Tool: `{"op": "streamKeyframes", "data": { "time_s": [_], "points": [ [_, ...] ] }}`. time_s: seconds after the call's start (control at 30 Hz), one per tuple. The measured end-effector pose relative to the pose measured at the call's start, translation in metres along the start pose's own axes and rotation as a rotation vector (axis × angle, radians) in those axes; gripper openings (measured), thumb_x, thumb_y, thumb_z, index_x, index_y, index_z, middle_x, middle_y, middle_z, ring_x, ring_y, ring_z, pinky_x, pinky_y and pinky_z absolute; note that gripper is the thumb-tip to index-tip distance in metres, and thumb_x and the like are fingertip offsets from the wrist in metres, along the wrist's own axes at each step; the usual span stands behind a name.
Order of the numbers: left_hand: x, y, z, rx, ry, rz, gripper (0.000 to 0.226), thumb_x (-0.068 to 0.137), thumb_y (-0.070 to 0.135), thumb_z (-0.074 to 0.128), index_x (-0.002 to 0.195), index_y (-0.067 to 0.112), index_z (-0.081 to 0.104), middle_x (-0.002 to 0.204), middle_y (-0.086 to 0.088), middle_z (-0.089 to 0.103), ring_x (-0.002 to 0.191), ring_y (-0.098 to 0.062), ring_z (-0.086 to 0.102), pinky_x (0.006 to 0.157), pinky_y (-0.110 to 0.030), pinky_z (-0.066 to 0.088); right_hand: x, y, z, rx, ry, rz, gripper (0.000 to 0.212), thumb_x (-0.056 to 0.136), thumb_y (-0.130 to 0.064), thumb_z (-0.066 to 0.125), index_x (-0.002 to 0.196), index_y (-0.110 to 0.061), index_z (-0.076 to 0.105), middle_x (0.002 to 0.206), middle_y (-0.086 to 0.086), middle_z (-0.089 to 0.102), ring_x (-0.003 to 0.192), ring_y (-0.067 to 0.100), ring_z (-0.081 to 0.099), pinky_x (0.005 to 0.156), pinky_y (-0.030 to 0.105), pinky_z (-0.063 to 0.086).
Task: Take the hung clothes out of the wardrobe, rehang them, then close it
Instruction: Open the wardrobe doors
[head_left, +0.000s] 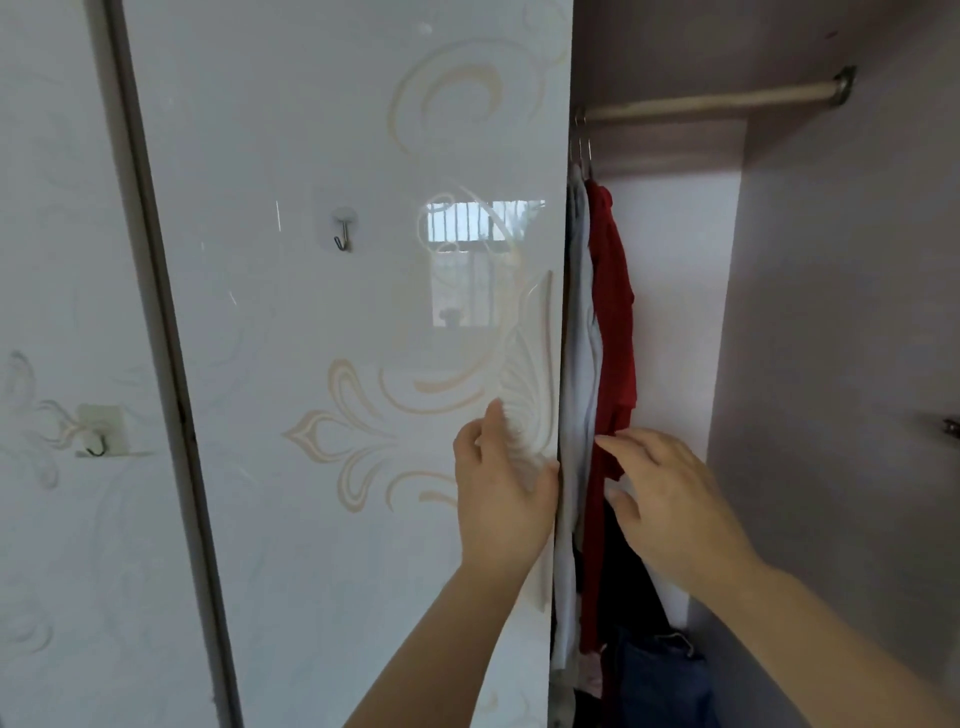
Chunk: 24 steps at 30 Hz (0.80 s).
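The glossy white sliding door (337, 312) with beige swirls covers the left part of the wardrobe, and the right part stands uncovered. My left hand (501, 483) lies flat on the door beside its right edge, fingers straight. A red garment (613, 322) and a pale grey-white one (579, 364) hang on wire hangers (581, 145) at the left end of the rail (711, 101). My right hand (670, 493) reaches into the opening, its straight fingertips touching the red garment's lower part.
Dark and blue clothes (660, 675) are heaped on the wardrobe floor. A second door panel (62, 312) at the left carries a stick-on hook (98, 431); another hook (343, 228) sits on the near door. A metal fitting (950, 426) juts from the pale right inner wall.
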<state>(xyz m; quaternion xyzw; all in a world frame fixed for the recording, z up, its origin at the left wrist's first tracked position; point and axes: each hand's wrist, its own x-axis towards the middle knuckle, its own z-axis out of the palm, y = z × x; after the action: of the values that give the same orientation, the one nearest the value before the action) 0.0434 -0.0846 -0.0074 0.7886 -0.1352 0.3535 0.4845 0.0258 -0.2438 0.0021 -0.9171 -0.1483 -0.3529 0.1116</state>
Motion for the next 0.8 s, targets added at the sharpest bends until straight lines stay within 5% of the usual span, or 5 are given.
{"op": "streamKeyframes", "data": {
  "time_s": [0.2,0.37,0.53,0.8],
  "points": [
    [-0.017,0.004,-0.020,0.020,0.021,0.025,0.077,0.080,0.040,0.068,0.143,0.022,0.028,0.131,0.007,0.032,0.103,0.029,0.022,0.081,0.010,0.020,0.018,-0.012,-0.008,0.311,0.053,-0.006,0.054,0.093,-0.019,0.052,0.143,-0.025,0.033,0.137,-0.001,0.041,0.127,0.013,0.035,0.102,0.021,0.024],
    [-0.042,0.019,-0.049,0.042,0.093,-0.004,0.079,0.069,0.061,0.068,0.135,0.039,0.030,0.120,0.030,0.031,0.112,0.008,0.032,0.087,-0.009,0.031,0.026,-0.023,-0.015,0.562,0.069,-0.108,0.058,0.093,-0.021,0.049,0.140,-0.045,0.022,0.131,-0.019,0.034,0.124,-0.006,0.027,0.102,0.018,0.022],
    [-0.068,0.036,-0.083,0.150,0.148,-0.037,0.077,0.054,0.076,0.064,0.115,0.071,0.017,0.116,0.048,0.022,0.112,0.008,0.034,0.087,-0.016,0.037,0.033,-0.051,-0.024,0.789,-0.005,-0.291,0.063,0.090,-0.032,0.049,0.127,-0.068,0.012,0.136,-0.037,0.022,0.129,-0.019,0.020,0.096,-0.004,0.014],
    [-0.115,0.046,-0.165,0.250,0.259,-0.119,0.071,0.055,0.070,0.067,0.111,0.072,0.023,0.113,0.043,0.037,0.105,0.015,0.043,0.069,-0.001,0.043,0.030,-0.148,-0.035,0.913,-0.004,-0.678,0.061,0.085,-0.056,0.046,0.135,-0.050,0.012,0.138,-0.036,0.017,0.130,-0.020,0.014,0.103,0.002,0.016]
  ]
}}
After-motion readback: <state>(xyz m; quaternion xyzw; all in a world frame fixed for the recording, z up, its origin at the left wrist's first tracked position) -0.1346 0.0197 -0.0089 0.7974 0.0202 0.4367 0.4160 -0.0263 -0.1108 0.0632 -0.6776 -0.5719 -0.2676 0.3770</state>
